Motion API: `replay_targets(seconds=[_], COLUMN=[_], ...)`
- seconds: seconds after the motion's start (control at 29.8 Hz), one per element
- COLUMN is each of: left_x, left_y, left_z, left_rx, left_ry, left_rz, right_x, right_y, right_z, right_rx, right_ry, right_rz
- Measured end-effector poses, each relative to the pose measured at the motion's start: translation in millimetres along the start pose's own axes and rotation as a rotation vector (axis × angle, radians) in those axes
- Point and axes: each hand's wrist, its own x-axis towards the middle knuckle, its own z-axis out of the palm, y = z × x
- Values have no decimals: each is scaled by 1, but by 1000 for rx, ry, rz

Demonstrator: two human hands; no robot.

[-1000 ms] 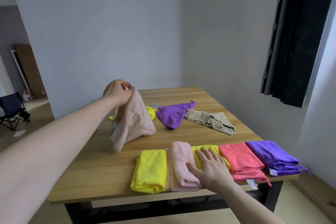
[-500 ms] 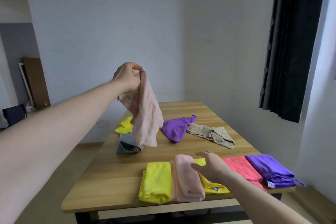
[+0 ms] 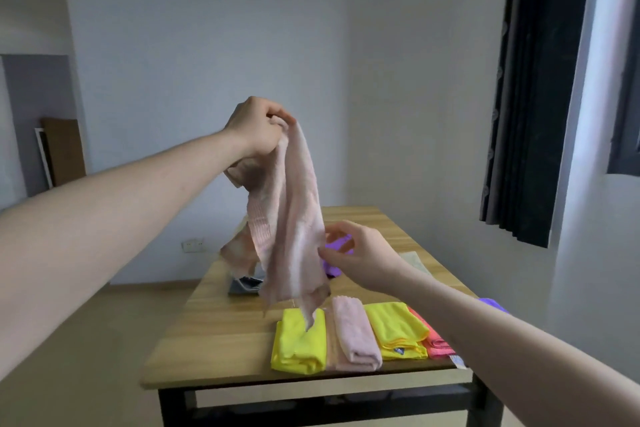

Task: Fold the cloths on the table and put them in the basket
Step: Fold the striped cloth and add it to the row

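- Lifted since a second ago: left hand [image 3: 258, 126] has raised the pink cloth [image 3: 291, 218] clear of the bench [image 3: 221, 340]; right hand [image 3: 360, 258] has left the folded row and come up to the cloth's right edge.
- Left hand: fingers curled tight round the cloth's top, bunched in the fist. Firm hold.
- Right hand: fingers spread and loosely bent, thumb and forefinger at the cloth's edge, about mid-height. Looks like reaching or just touching, not yet a pinch; can't tell for sure.
- Pink cloth: hangs limp below the left fist, twisted, lower corner dangling over the folded yellow cloth [image 3: 299, 343], apart from the bench.
- Handling, my read: light, soft terry, no stiffness, collapses wherever unsupported. Not slippery, not fragile. Take two adjacent corners, one per hand, and let it hang flat before folding. A mid-edge grab leaves it twisted.
- Near edge of bench: folded row of yellow, folded pink cloth [image 3: 355, 336], second yellow cloth [image 3: 394, 329], red cloth [image 3: 433, 340], side by side, touching. Purple bit past the right forearm, mostly hidden.
- Further back: unfolded purple cloth [image 3: 337, 246] behind the right hand, grey cloth [image 3: 244, 286] behind the hanging one.
- Basket not in view.
- Progress: several folded, none basketed, several left to fold.
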Motion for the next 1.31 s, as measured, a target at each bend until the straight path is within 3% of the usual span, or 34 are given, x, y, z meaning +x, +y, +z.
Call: replay_targets(seconds=[0.23,0.47,0.6,0.77,1.01,1.14,1.31], left_x=[-11,-18,-22,-32,-34,-35,-40], left_y=[27,41,48,58,57,57,58], left_z=[-10,-9,-11,-15,-2,-2,-4], left_rx=[-65,-203,-381,-656,-480,-408,-205], left_ry=[-129,-290,-366,-507,-298,-276,-226], left_rz=[30,-101,-218,-281,-154,-140,-105], right_x=[-3,-5,-10,-22,-17,-11,-17], right_y=[-47,-42,-49,-66,-69,-67,-73], right_z=[-29,-51,-62,-71,-79,-84,-86], right_rx=[92,-19,37,195,14,-5,32], right_ry=[140,174,252,210,234,295,168], right_rz=[-11,68,44,-32,-24,-30,-17])
